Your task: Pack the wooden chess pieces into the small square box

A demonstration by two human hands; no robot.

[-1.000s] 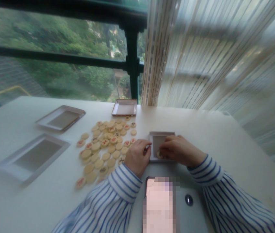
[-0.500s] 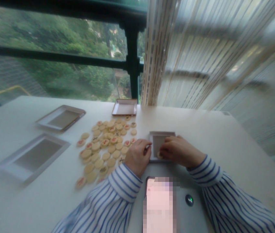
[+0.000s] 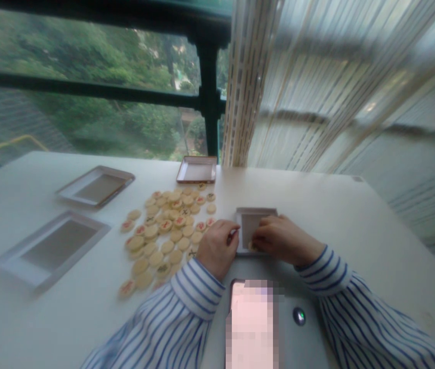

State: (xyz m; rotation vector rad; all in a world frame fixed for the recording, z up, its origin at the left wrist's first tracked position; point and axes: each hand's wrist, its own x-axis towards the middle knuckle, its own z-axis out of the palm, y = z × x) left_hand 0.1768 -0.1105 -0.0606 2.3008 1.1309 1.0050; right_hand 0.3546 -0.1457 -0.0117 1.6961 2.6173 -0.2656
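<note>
Round wooden Chinese chess pieces (image 3: 165, 225), some with red or black characters, lie in a loose heap left of my hands. My left hand (image 3: 218, 247) rests between that heap and a small shallow box (image 3: 256, 209). Its fingers are curled into a pinch against the box's left rim, and what lies between them is hidden. My right hand (image 3: 278, 237) reaches over the box's right side. A pale chess piece (image 3: 251, 246) shows at its fingertips, low inside the box, mostly covered by the fingers.
Three more shallow trays stand on the white table (image 3: 317, 205): a pale one (image 3: 94, 233) at left, a brown-edged one (image 3: 127, 179) behind it, and another (image 3: 197, 181) at the back. A phone (image 3: 251, 328) lies in front of me, beside a small round dark object (image 3: 299, 316).
The chess piece under my right fingertips is slightly more covered now. Both hands and the box hold almost the same place.
</note>
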